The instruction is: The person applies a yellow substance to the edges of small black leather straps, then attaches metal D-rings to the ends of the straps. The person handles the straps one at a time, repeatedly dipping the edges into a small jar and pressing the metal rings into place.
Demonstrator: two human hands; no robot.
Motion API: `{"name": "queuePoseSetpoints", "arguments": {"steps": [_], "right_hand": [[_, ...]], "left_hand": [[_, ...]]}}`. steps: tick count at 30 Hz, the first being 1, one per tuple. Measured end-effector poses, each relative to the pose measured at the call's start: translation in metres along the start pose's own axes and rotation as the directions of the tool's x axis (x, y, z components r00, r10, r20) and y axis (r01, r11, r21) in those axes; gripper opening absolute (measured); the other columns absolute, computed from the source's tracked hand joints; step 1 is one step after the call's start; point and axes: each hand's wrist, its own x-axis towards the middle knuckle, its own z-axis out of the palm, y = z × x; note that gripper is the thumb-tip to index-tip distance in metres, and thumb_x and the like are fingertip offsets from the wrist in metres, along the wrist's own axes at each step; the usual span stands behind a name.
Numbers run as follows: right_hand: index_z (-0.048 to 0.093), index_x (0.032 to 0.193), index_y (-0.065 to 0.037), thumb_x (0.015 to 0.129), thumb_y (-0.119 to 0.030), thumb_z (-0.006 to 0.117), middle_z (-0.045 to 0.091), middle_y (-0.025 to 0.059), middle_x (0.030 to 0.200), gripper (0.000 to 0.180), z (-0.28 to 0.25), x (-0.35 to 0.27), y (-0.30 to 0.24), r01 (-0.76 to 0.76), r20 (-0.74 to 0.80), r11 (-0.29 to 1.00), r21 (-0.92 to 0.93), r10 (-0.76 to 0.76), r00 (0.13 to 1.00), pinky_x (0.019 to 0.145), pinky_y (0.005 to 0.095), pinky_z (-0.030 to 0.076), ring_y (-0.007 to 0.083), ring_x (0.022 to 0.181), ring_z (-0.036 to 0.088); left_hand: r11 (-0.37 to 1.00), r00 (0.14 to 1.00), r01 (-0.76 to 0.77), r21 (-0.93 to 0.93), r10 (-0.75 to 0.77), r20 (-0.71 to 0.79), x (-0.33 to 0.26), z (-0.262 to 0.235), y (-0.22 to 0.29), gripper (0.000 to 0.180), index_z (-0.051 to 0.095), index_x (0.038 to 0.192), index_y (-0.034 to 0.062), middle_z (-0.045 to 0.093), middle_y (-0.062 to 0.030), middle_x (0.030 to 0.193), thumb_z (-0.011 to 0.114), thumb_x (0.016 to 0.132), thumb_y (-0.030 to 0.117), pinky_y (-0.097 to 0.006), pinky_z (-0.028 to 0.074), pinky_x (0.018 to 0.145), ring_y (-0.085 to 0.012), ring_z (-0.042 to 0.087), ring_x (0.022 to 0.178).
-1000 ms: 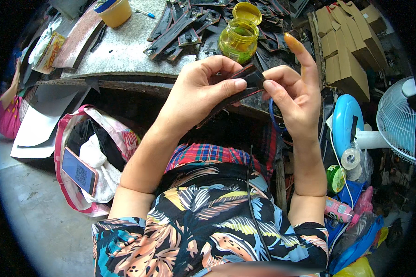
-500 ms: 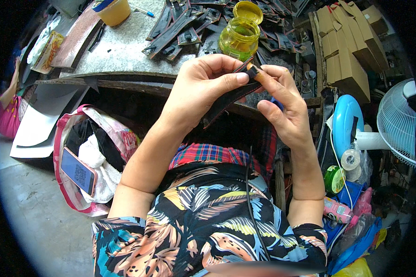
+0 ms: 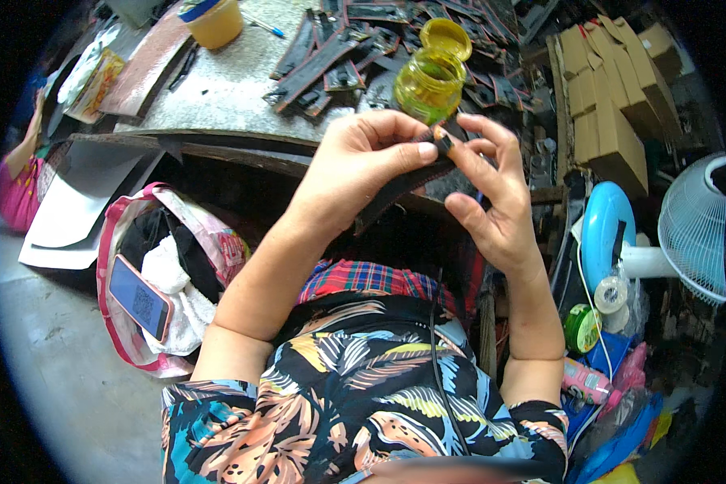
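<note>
Pinched between thumb and fingers of my left hand (image 3: pixel 359 157) is a dark strap (image 3: pixel 399 192), its lower end hanging below the hand. My right hand (image 3: pixel 496 181) is at the strap's upper end, index fingertip against it and thumb well apart. A small black band (image 3: pixel 444 143) shows at that fingertip; whether it belongs to the strap or is worn on the finger, I cannot tell. Just beyond my hands an open glass jar (image 3: pixel 427 87) with yellowish contents stands on the worktable (image 3: pixel 242 93), its yellow lid (image 3: pixel 445 39) tilted up behind.
Several black straps with reddish edges (image 3: pixel 323 68) lie heaped on the table, left of the jar. A tub (image 3: pixel 214 26) and a pen (image 3: pixel 264 27) are farther left. An open bag (image 3: pixel 113 234) holds a phone (image 3: pixel 141 298). Cardboard boxes (image 3: pixel 609 137) and a fan (image 3: pixel 694 230) stand at right.
My right index finger has shifted slightly down along the strap's upper end. The strap stays in my left hand. The whole view has shifted a little, with the table things appearing lower and farther right.
</note>
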Motion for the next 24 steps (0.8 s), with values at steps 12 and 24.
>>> {"name": "queuePoseSetpoints", "arguments": {"steps": [12, 24], "right_hand": [[0.056, 0.136, -0.002, 0.100, -0.031, 0.058, 0.062, 0.0138, 0.125, 0.047, -0.031, 0.035, 0.026, -0.023, -0.154, 0.999, -0.022, 0.020, 0.988, 0.098, 0.0340, 0.046, 0.0218, 0.115, 0.059], [0.024, 0.155, -0.006, 0.104, -0.040, 0.049, 0.066, 0.0159, 0.114, 0.066, -0.027, 0.107, 0.060, -0.114, -0.077, 0.798, 0.592, 0.197, 0.977, 0.095, 0.0356, 0.051, 0.0214, 0.108, 0.065]], "left_hand": [[0.496, 0.908, -0.077, 0.865, 0.394, -0.145, 0.054, -0.092, 0.085, 0.035, 0.071, 0.110, -0.0045, 0.074, -0.0136, 0.092, 0.072, 0.090, 0.025, -0.027, 0.054, 0.076, -0.0122, 0.069, 0.083], [0.482, 0.836, -0.389, 0.785, 0.543, 0.081, 0.072, -0.009, -0.010, 0.119, 0.014, 0.158, 0.0089, 0.046, -0.0229, 0.145, 0.090, 0.068, 0.010, -0.043, 0.044, 0.108, -0.0335, 0.052, 0.130]]}}
